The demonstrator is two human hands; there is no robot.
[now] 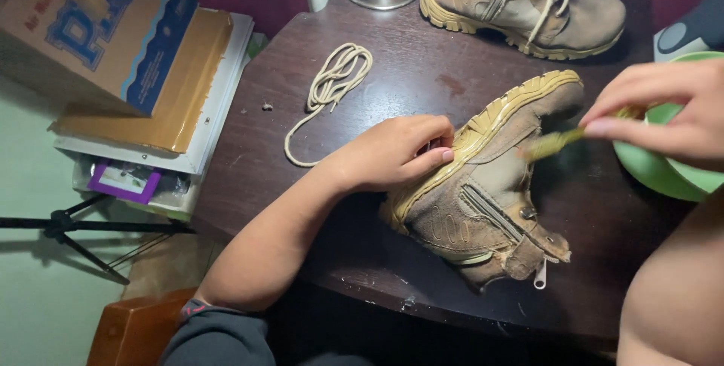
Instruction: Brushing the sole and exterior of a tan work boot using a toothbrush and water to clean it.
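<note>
the boot (pixel 483 200) lay on its side near the table's (pixel 392 94) front edge; the left hand (pixel 392 153) pressed its sole, fingers curled, while the right hand (pixel 667 109) pinched a brush (pixel 554 142) against it.

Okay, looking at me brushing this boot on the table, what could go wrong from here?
The green bowl sits right under the right hand; a wide stroke of the brush might knock it. The boot lies on its side near the table's front edge, steadied only by the left hand, so a hard push could slide it off. The loose lace could get swept away unnoticed.
</note>
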